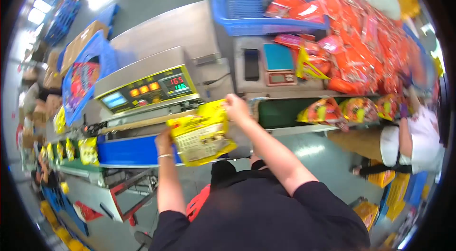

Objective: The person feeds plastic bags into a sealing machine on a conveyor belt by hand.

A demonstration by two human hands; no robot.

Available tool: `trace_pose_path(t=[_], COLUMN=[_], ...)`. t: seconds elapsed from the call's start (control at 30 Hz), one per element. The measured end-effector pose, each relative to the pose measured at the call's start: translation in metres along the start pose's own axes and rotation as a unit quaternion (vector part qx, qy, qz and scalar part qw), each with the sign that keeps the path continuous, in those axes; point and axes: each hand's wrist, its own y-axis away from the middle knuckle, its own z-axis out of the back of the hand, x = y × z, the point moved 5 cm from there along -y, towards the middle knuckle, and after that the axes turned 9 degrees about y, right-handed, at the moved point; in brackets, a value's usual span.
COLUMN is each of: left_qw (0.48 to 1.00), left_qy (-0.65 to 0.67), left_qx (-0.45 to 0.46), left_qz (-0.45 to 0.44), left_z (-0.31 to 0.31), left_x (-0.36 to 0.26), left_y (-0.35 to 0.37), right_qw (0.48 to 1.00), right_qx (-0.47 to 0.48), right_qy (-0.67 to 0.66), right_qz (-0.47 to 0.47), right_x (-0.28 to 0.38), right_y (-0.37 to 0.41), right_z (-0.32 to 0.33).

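A yellow printed pouch (202, 136) hangs tilted in front of me, over the sealing machine's belt. My right hand (236, 107) pinches its upper right corner. At the pouch's left edge is my left hand (165, 141), closed on it, its fingers partly hidden behind the pouch. Just beyond the pouch stands a sealing machine (147, 90) with a lit control panel and red and green digits. Its blue conveyor belt (128, 150) runs off to my left, carrying several yellow pouches (89, 151).
Red packets (356, 56) lie heaped at the upper right, beside a blue basket (242, 27). A phone (251, 65) and a small scale (280, 63) sit on the metal table. Filled pouches (323, 111) stand on the green belt (280, 113). A co-worker (420, 132) works at the right.
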Motion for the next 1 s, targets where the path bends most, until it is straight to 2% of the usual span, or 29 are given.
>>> trace_pose_path(t=[0.03,0.07,0.1,0.13,0.2,0.23,0.27,0.3,0.33,0.37,0.4,0.43,0.47,0.5,0.53,0.6,0.63,0.7,0.73,0.77,0.8,0.87,0.93,1.0], left_qw=[0.998,0.993,0.961,0.899,0.899,0.877,0.919,0.897,0.914,0.836,0.809,0.786,0.76,0.759,0.759,0.761,0.782,0.822,0.841,0.859,0.883,0.948,0.965,0.974], left_qy=[-0.048,-0.011,0.007,0.033,-0.026,0.069,-0.07,-0.117,-0.036,-0.139,-0.152,-0.177,-0.204,-0.203,-0.197,-0.193,-0.13,-0.03,0.01,0.125,0.16,0.105,0.191,0.197], left_qx=[-0.006,-0.06,-0.107,-0.158,-0.082,0.022,0.099,0.166,0.287,0.345,0.396,0.408,0.419,0.417,0.436,0.446,0.471,0.498,0.499,0.48,0.427,0.287,0.178,0.113], left_qz=[-0.031,-0.098,-0.255,-0.406,-0.429,-0.476,-0.376,-0.392,-0.286,-0.404,-0.407,-0.43,-0.453,-0.457,-0.441,-0.429,-0.387,-0.276,-0.208,-0.127,-0.11,-0.088,-0.009,0.008], left_z=[0.008,0.015,0.013,0.008,-0.049,-0.116,-0.177,-0.225,-0.269,-0.31,-0.341,-0.364,-0.377,-0.379,-0.379,-0.366,-0.344,-0.301,-0.279,-0.257,-0.237,-0.193,-0.172,-0.157], left_x=[-0.022,-0.035,-0.05,-0.065,-0.076,-0.075,-0.083,-0.065,-0.031,-0.022,-0.012,-0.003,0.006,0.011,0.016,0.008,-0.009,-0.05,-0.065,-0.069,-0.074,-0.076,-0.066,-0.033], left_y=[0.009,0.017,0.031,0.048,0.082,0.124,0.166,0.192,0.214,0.243,0.264,0.279,0.285,0.283,0.278,0.271,0.271,0.279,0.283,0.278,0.271,0.242,0.207,0.158], right_qw=[0.999,0.993,0.98,0.982,0.983,0.987,0.973,0.978,0.959,0.961,0.956,0.955,0.977,0.988,0.996,0.994,0.988,0.969,0.953,0.934,0.933,0.966,0.977,0.989], right_qx=[0.039,0.083,0.145,0.115,-0.04,-0.094,-0.198,-0.188,-0.252,-0.212,-0.171,-0.173,-0.115,-0.056,-0.041,-0.059,-0.066,-0.047,-0.034,-0.025,-0.029,-0.07,-0.069,-0.059], right_qy=[0.022,-0.077,-0.136,-0.149,-0.136,-0.093,-0.034,-0.087,0.115,0.175,0.234,0.236,0.176,0.115,0.046,-0.069,-0.123,-0.201,-0.258,-0.314,-0.319,-0.231,-0.2,-0.134], right_qz=[0.008,0.031,0.008,0.026,0.119,0.093,0.117,0.035,0.056,0.005,-0.046,-0.043,0.02,0.085,0.069,0.066,0.065,0.134,0.156,0.169,0.163,0.09,0.024,-0.026], right_x=[0.007,0.008,0.016,0.021,0.017,0.001,-0.03,-0.071,-0.07,-0.1,-0.128,-0.146,-0.163,-0.174,-0.184,-0.146,-0.123,-0.075,-0.054,-0.029,-0.015,0.007,0.006,-0.036], right_y=[0.0,0.001,0.005,0.009,0.026,0.04,0.05,0.066,0.085,0.095,0.104,0.109,0.109,0.111,0.112,0.115,0.117,0.12,0.121,0.117,0.11,0.084,0.049,0.025], right_z=[-0.007,-0.011,0.007,0.042,0.145,0.196,0.24,0.286,0.336,0.359,0.371,0.376,0.364,0.351,0.343,0.347,0.351,0.354,0.349,0.34,0.328,0.299,0.256,0.195])
